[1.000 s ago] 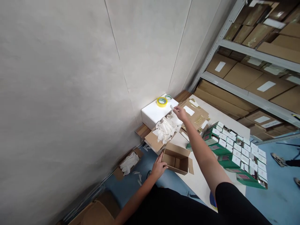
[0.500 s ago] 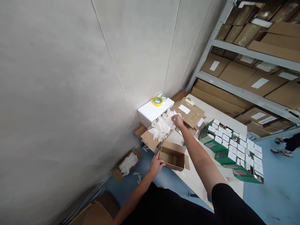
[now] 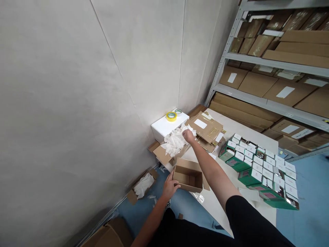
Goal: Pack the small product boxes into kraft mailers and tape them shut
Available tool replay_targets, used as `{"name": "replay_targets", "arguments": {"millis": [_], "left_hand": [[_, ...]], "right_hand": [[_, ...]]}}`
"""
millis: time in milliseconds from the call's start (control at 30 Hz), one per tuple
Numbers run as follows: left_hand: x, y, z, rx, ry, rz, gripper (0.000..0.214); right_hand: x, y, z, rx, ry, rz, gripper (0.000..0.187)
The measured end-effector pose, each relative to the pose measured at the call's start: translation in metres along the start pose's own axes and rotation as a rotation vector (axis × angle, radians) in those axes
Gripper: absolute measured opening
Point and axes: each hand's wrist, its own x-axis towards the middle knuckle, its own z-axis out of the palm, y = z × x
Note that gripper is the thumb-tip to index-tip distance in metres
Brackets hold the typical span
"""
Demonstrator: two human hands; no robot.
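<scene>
My left hand (image 3: 170,187) grips the near left wall of an open cardboard box (image 3: 189,188), thumb over its rim. Bare brown cardboard shows inside this box, which stands at the edge of the white table (image 3: 259,125). Further off, my right hand (image 3: 189,136) is closed at the right side of a heap of crumpled white paper (image 3: 175,141). Its fingers look pinched on the paper, though their tips are partly hidden. The heap fills another carton (image 3: 162,155) with a flap folded out toward me.
A yellow tape roll (image 3: 171,116) lies on a white box (image 3: 161,127) by the wall. Flattened cartons (image 3: 212,128) are stacked behind my right hand. Green cartons of small white boxes (image 3: 267,168) stand at right. A paper-filled carton (image 3: 142,185) is on the floor; shelves (image 3: 272,99) hold boxes.
My right hand has moved slightly left over the paper heap. My left hand stays on the open box. The camera view has shifted a little, and a person's foot at right has left it.
</scene>
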Motion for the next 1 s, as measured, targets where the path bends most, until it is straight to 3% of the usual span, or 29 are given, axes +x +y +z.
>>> {"name": "replay_targets", "arguments": {"millis": [133,233,367,533,600,700,800,900,1000], "left_hand": [[0.0,0.0,0.001,0.011,0.026,-0.006,0.003],[0.006,0.0,0.008,0.024,0.035,0.001,0.002],[0.019,0.008,0.022,0.025,0.006,0.061,0.003],[0.035,0.032,0.048,0.03,-0.07,0.154,0.006],[0.04,0.044,0.062,0.032,-0.116,0.189,0.007],[0.044,0.064,0.084,0.031,-0.187,0.24,0.009],[0.045,0.081,0.104,0.044,-0.242,0.28,0.011],[0.044,0.092,0.122,0.051,-0.283,0.311,0.009],[0.044,0.099,0.141,0.037,-0.312,0.325,0.008]], "right_hand": [[-0.011,-0.009,-0.014,0.222,0.206,-0.018,0.021],[-0.035,-0.008,-0.032,0.407,0.313,-0.007,0.022],[-0.092,0.011,-0.06,0.55,0.398,-0.011,0.043],[-0.189,0.054,-0.083,0.504,0.443,0.089,0.034],[-0.233,0.071,-0.078,0.467,0.474,0.182,0.032],[-0.302,0.09,-0.054,0.432,0.496,0.349,0.031],[-0.365,0.103,-0.021,0.476,0.386,0.468,0.038],[-0.411,0.115,-0.001,0.543,0.39,0.568,0.054],[-0.438,0.126,-0.003,0.563,0.463,0.668,0.052]]}}
